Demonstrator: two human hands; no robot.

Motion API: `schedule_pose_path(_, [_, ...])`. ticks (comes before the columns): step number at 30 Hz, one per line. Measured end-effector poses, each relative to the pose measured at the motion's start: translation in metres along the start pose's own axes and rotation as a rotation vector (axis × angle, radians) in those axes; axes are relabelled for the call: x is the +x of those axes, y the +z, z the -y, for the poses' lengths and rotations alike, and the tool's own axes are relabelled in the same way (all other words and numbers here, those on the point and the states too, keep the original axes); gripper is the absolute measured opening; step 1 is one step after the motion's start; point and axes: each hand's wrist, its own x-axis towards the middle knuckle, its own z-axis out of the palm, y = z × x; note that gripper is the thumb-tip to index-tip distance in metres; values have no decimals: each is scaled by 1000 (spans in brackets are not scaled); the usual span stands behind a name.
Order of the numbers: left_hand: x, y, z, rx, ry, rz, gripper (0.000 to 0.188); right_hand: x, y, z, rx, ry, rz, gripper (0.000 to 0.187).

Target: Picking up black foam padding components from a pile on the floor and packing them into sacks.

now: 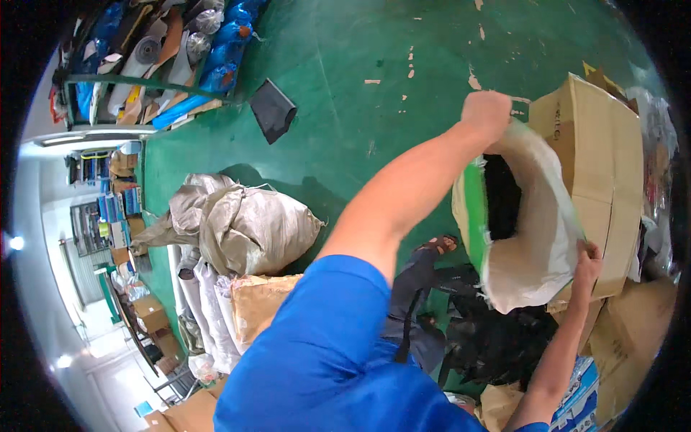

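A white woven sack (536,223) with a green stripe hangs at the right, its mouth spread wide. Something dark (502,198) shows inside; I cannot make out what it is. My left hand (488,115) is closed on the far side of the sack's rim, with that arm stretched forward. On the rim's near right side, the fingers of my right hand (588,261) pinch the edge. A heap of black material (497,349) lies below the sack, beside my legs. Just behind the sack stands a tall cardboard box (601,144).
A stuffed beige sack (252,219) lies on the green floor (345,93) at left, next to white rolls (205,302) and a brown carton (263,302). Farther off lies a flat black piece (272,109). A rack (144,85) of rolled material stands far left. More cardboard (637,345) crowds the right.
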Motion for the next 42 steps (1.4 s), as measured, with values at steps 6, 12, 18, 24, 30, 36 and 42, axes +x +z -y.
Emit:
schedule_pose_path(6, [-51, -24, -19, -534, -150, -188, 23, -34, 1, 18, -330, -14, 6, 30])
schedule_pose_path(12, [-254, 4, 87, -553, -235, -90, 26, -83, -31, -26, -62, -170, -213, 46])
schedule_pose_path(18, [-523, 2, 197, -373, -631, 611, 32, -209, -1, -4, -54, -153, -264, 37])
schedule_pose_path(24, [-533, -28, 286, -400, -877, 363, 32, -211, 44, 76, -74, -221, -383, 32])
schedule_pose_path(30, [-486, -25, 459, -403, -911, 126, 32, -202, 339, 254, -141, -174, 6, 31])
schedule_pose_path(36, [-446, -60, 619, -334, -900, -103, 38, -159, 719, 245, -503, -23, 610, 33])
schedule_pose_path(42, [-453, -58, 692, -483, -1173, -182, 35, -115, 1067, 213, -523, 50, 998, 66])
